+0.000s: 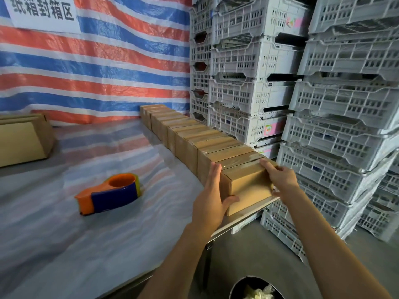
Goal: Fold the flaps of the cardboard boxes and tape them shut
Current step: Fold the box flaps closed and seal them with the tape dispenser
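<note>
- The box [248, 185] sits at the near end of a row of boxes [190, 134], at the near right corner of the table [64, 234], with its flaps folded down.
- It stands right up against the next box in the row, and its near face looks toward the camera.
- The left hand [210, 197] clasps the box's left side. The fingers lie straight up that side and the thumb hooks round onto the near face.
- The right hand [280, 178] grips the right end. The fingers are curled over the top edge and the thumb is low on the near right corner.
- The box is held between the two hands. Whether it rests on the table or is slightly raised cannot be told.
- The row runs along the table's right edge to the far wall, and glossy tape shows on the box tops.
- A tape dispenser [112, 190], orange and blue, lies on the table to the left, well apart from both hands.
- A carton [23, 141] lies at the far left of the table.
- A red, white and blue tarp [97, 61] hangs behind, with a white sign [43, 14] at its top left. A similar striped sheet covers the table.
- Stacked grey crates [345, 104] stand to the right, just beside the row.
- A round bin [237, 285] sits below the near edge with crumpled scraps inside.
</note>
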